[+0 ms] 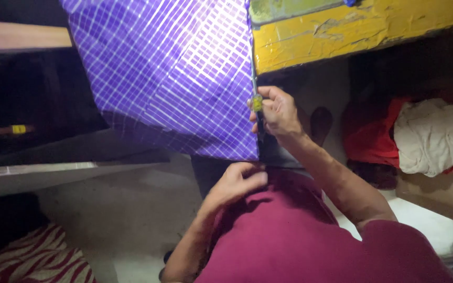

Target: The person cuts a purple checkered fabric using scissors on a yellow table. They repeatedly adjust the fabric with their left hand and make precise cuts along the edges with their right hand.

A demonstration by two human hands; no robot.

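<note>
one purple checked sheet (174, 78), right hand (279, 112) fisted round one yellow-handled screwdriver (257, 102), left hand (237, 181) pinching sheet's bottom corner, one yellow beam (352, 31)

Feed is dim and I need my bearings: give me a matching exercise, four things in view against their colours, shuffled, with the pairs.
Things:
1. gridded panel
2. bench edge
3. crumpled cloth
4. shirt

Colours:
A. white
B. maroon
C. purple
D. yellow

Pairs: 1-C, 2-D, 3-A, 4-B. The right hand grips a screwdriver at the panel's edge; the left hand pinches its lower corner.
</note>
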